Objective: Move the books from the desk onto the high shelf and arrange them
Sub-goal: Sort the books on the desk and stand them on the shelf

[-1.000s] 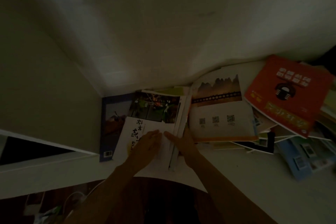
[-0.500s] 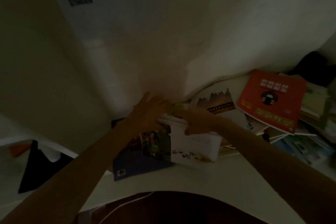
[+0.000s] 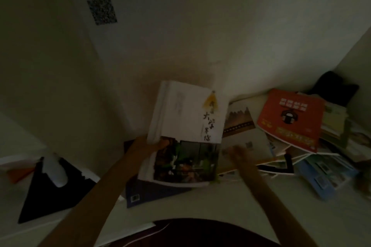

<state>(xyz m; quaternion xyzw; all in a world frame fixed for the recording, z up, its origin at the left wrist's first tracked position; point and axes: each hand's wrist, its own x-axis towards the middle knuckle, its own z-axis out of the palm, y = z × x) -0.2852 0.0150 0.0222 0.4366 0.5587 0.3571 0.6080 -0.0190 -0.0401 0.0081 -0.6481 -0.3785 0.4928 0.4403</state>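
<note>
step: lift | white book (image 3: 186,112) gripped by left hand (image 3: 148,146) above counter (image 3: 230,202) | right hand (image 3: 239,154) loose, empty beside it | underside should be supported

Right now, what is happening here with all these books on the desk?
A person is clearing books off a white desk. The left hand grips a small bundle of books, with a white book on top, by its lower left corner and holds it raised above the desk. The right hand is blurred and holds nothing, just right of the bundle. A dark blue book lies under the bundle, and a loose pile topped by a red book is on the right.
</note>
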